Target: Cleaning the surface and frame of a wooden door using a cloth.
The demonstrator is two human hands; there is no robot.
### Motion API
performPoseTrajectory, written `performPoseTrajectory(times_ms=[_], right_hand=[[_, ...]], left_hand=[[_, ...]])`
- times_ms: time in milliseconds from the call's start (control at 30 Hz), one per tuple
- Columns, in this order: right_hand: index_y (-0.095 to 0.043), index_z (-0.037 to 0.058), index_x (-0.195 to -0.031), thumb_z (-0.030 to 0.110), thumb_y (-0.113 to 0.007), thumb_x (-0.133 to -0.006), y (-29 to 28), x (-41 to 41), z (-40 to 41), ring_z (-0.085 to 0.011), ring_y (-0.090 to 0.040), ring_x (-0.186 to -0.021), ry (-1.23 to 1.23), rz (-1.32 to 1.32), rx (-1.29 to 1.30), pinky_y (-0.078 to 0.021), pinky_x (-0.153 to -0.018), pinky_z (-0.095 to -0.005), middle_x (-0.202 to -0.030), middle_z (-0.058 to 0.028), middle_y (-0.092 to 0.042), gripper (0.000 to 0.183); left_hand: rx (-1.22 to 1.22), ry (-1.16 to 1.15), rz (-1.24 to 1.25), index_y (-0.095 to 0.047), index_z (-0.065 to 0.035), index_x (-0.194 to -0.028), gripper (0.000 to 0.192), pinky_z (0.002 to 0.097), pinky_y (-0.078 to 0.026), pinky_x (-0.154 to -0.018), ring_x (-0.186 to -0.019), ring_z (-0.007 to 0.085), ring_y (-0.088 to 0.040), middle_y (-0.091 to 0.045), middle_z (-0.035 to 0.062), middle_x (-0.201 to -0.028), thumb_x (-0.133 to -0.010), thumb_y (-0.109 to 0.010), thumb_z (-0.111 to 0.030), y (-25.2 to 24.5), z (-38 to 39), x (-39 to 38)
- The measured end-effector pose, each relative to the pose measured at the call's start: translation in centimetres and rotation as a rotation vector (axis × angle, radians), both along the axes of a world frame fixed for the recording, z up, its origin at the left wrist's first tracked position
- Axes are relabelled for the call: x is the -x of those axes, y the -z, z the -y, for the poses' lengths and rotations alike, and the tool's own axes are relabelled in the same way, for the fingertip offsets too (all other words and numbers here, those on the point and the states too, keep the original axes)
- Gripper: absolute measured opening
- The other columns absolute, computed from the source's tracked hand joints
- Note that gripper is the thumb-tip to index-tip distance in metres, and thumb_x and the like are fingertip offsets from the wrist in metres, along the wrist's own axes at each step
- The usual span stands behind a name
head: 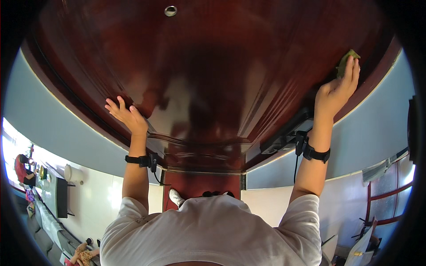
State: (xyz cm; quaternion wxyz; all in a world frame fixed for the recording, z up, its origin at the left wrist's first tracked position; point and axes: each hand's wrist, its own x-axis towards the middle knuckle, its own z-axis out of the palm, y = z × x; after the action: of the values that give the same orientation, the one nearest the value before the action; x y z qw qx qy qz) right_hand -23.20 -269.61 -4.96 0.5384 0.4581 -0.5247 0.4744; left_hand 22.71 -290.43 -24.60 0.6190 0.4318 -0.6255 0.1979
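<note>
A glossy dark red door (216,83) with moulded panel lines fills the upper middle of the view. My right hand (337,86) reaches to its right edge, with a folded green cloth (347,60) under the straight fingers, against the door. Farther left, my left hand (128,114) has its fingers spread at the door's surface, and nothing is in it. Below my right hand, a black door lock with a handle (288,129) is partly hidden by my forearm. A round metal peephole (170,11) sits high on the door.
Pale blue walls (376,133) flank the door frame. Behind on the left are a person in red (22,169), a table (55,196) and a grey sofa (40,229). Another person's legs (81,254) show at lower left. A red-framed glass partition (386,193) stands at right.
</note>
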Motion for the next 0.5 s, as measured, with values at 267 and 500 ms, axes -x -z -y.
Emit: performPoseTrajectory(times_ms=[267,500], right_hand=[[-0.039,0.0013,-0.150,0.004,-0.049,-0.094,1.1,-0.1,0.1,-0.0383,-0.032,-0.144,-0.165,0.140,-0.009,-0.0278,-0.117,-0.0464,-0.155,-0.0234,-0.033,0.056],[-0.041,-0.0015,-0.148,-0.007,-0.042,-0.091,2.1,-6.0,2.2,-0.0409,-0.030,-0.146,-0.213,0.076,-0.037,-0.0250,-0.119,-0.0486,-0.156,-0.0240,-0.034,0.058]], left_hand=[[-0.042,-0.023,0.025,-0.035,-0.0025,-0.152,0.055,0.0593,-0.006,-0.119,-0.150,0.0484,-0.006,-0.010,0.0251,-0.164,-0.105,-0.036,-0.031,-0.4,-0.5,0.3],[-0.099,-0.009,0.043,-0.038,-0.0034,-0.152,0.053,0.0555,-0.010,-0.120,-0.150,0.0473,-0.011,-0.014,0.0241,-0.164,-0.103,-0.044,-0.024,-1.4,-2.2,0.0]])
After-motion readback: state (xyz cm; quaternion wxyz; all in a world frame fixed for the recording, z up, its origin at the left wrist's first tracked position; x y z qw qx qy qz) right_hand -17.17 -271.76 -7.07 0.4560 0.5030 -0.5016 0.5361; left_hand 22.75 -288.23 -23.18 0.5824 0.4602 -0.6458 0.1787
